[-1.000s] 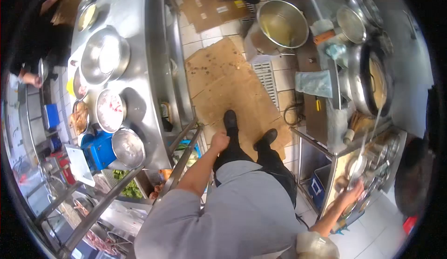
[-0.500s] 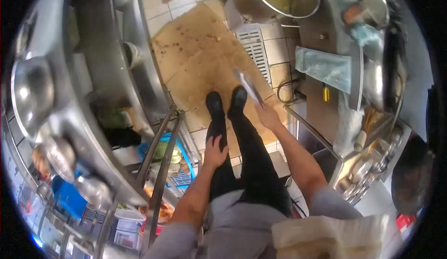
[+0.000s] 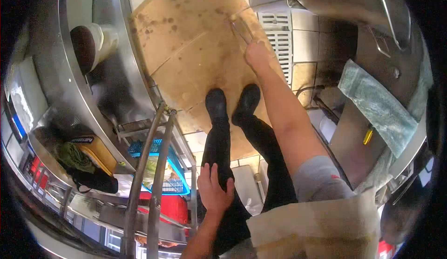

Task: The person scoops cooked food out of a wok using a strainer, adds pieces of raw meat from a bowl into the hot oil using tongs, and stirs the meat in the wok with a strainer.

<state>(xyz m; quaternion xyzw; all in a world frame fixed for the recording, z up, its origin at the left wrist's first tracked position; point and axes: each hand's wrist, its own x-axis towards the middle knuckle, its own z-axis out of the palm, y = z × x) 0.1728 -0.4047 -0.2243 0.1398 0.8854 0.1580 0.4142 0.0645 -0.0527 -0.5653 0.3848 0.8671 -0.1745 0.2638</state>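
The right hand (image 3: 257,55) grasps a slim metal utensil (image 3: 244,32) above the cardboard (image 3: 186,68), near its right edge; the left hand (image 3: 215,192), loosely spread, is over black trousers (image 3: 218,149).

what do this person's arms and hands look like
The left hand and right hand wear no gloves. The right arm has a short grey sleeve with a small red mark; the left arm is bare as far as it shows.

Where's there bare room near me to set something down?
The left shelf shows bare steel between tub and box; the cardboard is bare between that shelf and your shoes. Crowded: the shelf's near end, with box and dark bundle. Your right hand holds a metal tool over the cardboard's far part.
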